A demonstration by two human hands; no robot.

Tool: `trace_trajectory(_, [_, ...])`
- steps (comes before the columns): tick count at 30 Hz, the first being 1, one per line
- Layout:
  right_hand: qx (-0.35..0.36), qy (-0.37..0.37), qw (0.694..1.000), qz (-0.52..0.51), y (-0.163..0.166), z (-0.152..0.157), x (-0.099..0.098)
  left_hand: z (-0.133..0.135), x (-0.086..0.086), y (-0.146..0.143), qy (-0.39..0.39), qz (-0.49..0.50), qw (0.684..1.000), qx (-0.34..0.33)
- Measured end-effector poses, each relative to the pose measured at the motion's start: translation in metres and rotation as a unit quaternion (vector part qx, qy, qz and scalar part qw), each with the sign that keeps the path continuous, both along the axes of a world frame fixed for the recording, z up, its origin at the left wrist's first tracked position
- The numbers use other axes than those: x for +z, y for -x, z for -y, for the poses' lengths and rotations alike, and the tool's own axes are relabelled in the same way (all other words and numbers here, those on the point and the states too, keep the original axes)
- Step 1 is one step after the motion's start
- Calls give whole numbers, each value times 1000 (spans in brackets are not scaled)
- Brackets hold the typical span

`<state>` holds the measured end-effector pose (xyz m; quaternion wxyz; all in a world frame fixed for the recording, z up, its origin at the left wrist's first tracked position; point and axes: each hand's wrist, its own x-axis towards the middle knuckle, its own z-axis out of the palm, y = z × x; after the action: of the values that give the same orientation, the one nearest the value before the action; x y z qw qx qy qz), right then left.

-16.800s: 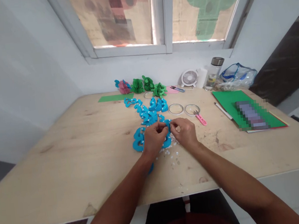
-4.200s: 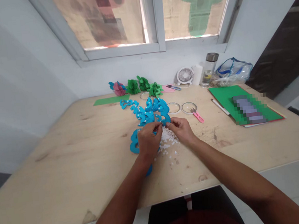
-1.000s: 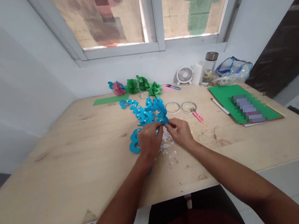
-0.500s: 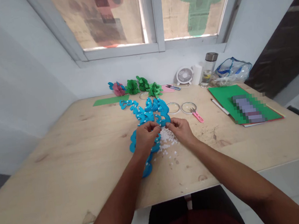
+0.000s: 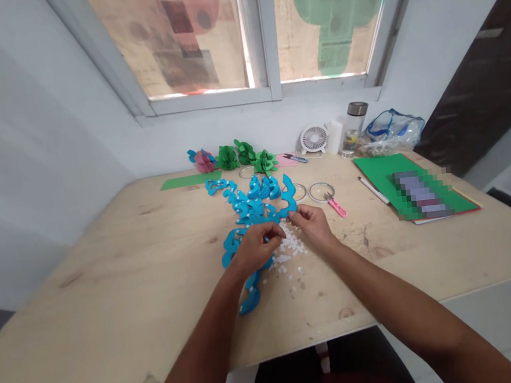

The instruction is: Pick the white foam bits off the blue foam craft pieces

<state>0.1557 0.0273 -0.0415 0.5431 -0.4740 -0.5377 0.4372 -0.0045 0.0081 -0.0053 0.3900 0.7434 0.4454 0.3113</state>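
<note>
Several blue paper cut-outs [image 5: 247, 201] lie in a cluster at the middle of the wooden table [image 5: 109, 274]. My right hand [image 5: 311, 227] pinches the lower end of one blue cut-out [image 5: 289, 195], which stands up from the table. My left hand [image 5: 255, 249] rests curled, fingertips pinched together, over more blue pieces [image 5: 241, 278] near me. Small white paper scraps [image 5: 289, 252] are scattered between and in front of both hands.
Green and pink paper flowers [image 5: 245, 155] sit at the back by the wall. Two clear rings [image 5: 321, 192], pink scissors [image 5: 335, 206], a small white fan [image 5: 314, 139], a bottle [image 5: 351, 125], a plastic bag [image 5: 391, 134] and green sheets [image 5: 401, 185] lie to the right.
My right hand has lifted one blue cut-out so it stands up. My left hand has slid a little toward me over the nearer blue pieces. The view has tilted slightly.
</note>
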Motion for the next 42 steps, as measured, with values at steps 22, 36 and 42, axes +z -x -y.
trace_trajectory(22, [42,32,998,-43,2,-2,-8,-11,22,52,-14,129,955,268])
trace_trajectory(36, [59,35,997,-43,3,-4,-14,8,-24,102,13,-244,947,208])
trace_trajectory(42, [68,31,997,-32,4,-3,-15,14,-25,101,1,-149,960,239])
